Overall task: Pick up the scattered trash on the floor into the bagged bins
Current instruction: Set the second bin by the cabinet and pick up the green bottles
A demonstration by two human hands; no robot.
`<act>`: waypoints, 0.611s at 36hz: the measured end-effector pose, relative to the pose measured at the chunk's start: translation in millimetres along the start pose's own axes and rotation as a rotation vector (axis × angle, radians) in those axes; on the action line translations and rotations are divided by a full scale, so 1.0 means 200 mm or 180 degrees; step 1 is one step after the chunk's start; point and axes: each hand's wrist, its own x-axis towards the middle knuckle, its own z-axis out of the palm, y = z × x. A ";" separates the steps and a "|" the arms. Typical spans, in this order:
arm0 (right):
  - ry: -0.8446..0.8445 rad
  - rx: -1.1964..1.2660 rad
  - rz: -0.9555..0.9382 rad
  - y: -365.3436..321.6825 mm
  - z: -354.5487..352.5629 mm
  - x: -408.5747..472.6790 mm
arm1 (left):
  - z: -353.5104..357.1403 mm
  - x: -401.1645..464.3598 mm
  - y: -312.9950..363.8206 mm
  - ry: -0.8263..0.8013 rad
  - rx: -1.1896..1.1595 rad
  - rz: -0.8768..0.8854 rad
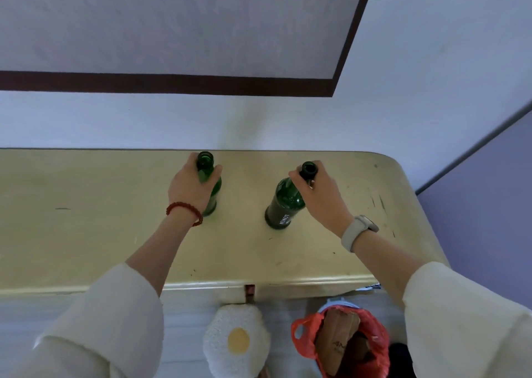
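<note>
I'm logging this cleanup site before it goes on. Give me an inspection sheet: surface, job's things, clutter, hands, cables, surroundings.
Surface: gold table, scuffed near its right end.
Job's things: two green bottles, open-topped, standing on the table: left bottle, right bottle; bin with red bag below the table edge, cardboard inside.
Clutter: egg-pattern slipper on the floor.
Hands: left hand grips the left bottle; right hand pinches the right bottle's neck.
Cables: nothing seen.
Surroundings: white wall, dark-framed panel.
</note>
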 end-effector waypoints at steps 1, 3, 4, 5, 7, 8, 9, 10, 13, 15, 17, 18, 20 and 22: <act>0.0042 -0.0021 -0.0007 0.01 -0.03 -0.03 | 0.01 -0.04 0.01 -0.0034 0.0101 0.0094; 0.0255 -0.0081 -0.0009 0.05 -0.11 -0.09 | 0.03 -0.13 0.06 -0.0060 0.0146 0.0275; 0.0389 -0.0126 -0.0023 0.07 -0.17 -0.11 | 0.04 -0.17 0.09 -0.0053 0.0080 0.0338; 0.0508 -0.0163 -0.0019 0.08 -0.22 -0.14 | 0.05 -0.21 0.14 -0.0049 -0.0003 0.0387; 0.0670 -0.0143 -0.0015 0.12 -0.35 -0.20 | 0.08 -0.29 0.23 -0.0114 -0.0182 0.0486; 0.0708 -0.0121 -0.0001 0.14 -0.42 -0.23 | 0.10 -0.34 0.27 -0.0202 -0.0282 0.0518; 0.0734 -0.0109 0.0038 0.17 -0.48 -0.27 | 0.12 -0.39 0.32 -0.0329 -0.0372 0.0527; 0.0746 -0.0102 0.0082 0.20 -0.55 -0.31 | 0.15 -0.45 0.36 -0.0477 -0.0468 0.0528; 0.0738 -0.0099 0.0349 0.32 -0.71 -0.45 | 0.26 -0.63 0.46 -0.0964 -0.0815 0.0512; 0.0725 -0.0081 0.0609 0.43 -0.79 -0.56 | 0.36 -0.75 0.52 -0.1228 -0.0977 0.0530; 0.0776 -0.0088 0.0859 0.59 -0.84 -0.67 | 0.47 -0.86 0.57 -0.1498 -0.1074 0.0587; 0.0815 -0.0097 0.0984 0.68 -0.86 -0.73 | 0.53 -0.92 0.58 -0.1647 -0.1084 0.0618; 0.0882 -0.0164 0.1277 0.86 -0.87 -0.85 | 0.67 -1.01 0.59 -0.1917 -0.1079 0.0638; 0.0927 -0.0217 0.1525 1.04 -0.85 -0.96 | 0.80 -1.10 0.56 -0.2123 -0.1074 0.0598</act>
